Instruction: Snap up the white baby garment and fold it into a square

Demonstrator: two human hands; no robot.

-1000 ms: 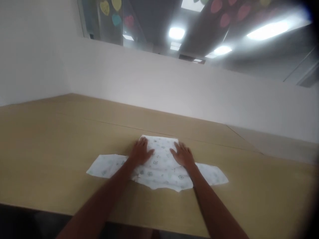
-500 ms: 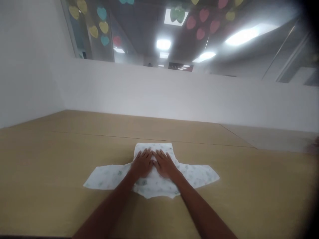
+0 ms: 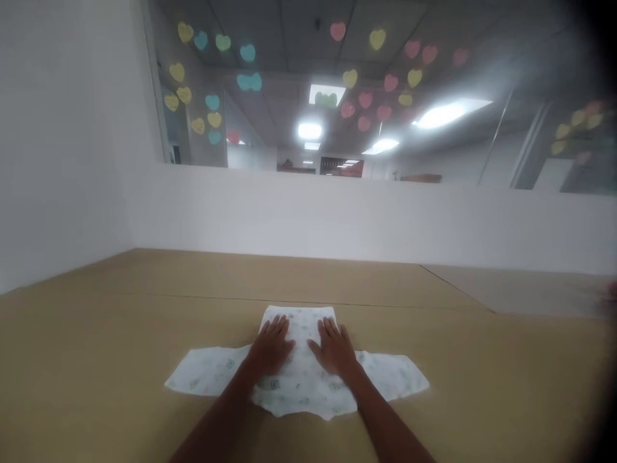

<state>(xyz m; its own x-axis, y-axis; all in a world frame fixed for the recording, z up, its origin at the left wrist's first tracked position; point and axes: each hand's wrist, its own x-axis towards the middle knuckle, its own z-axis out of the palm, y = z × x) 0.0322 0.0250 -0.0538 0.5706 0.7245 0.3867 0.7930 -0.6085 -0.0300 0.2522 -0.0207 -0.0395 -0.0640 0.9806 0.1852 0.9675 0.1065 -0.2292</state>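
A small white long-sleeved shirt (image 3: 301, 392) with a faint printed pattern lies spread flat, its two sleeves stretched out to the left and right and its neckline toward me. My left hand (image 3: 271, 347) rests flat on the left side of the body, fingers extended. Flat on the right side lies my right hand (image 3: 336, 347), thumb pointing inward. A strip of cloth shows between the two hands. Neither hand grips the fabric; the cloth under the palms is hidden.
The shirt lies on a wide tan table (image 3: 96, 347) with a seam across it. A greyish surface (image 3: 540, 292) adjoins at the back right. Behind stands a white wall (image 3: 289, 218) below a window with heart stickers (image 3: 390, 82). Something blurred sits at the far right edge.
My hands have slid apart, from nearly touching at the shirt's middle to its left and right sides. The view has tilted up, so the table appears lower.
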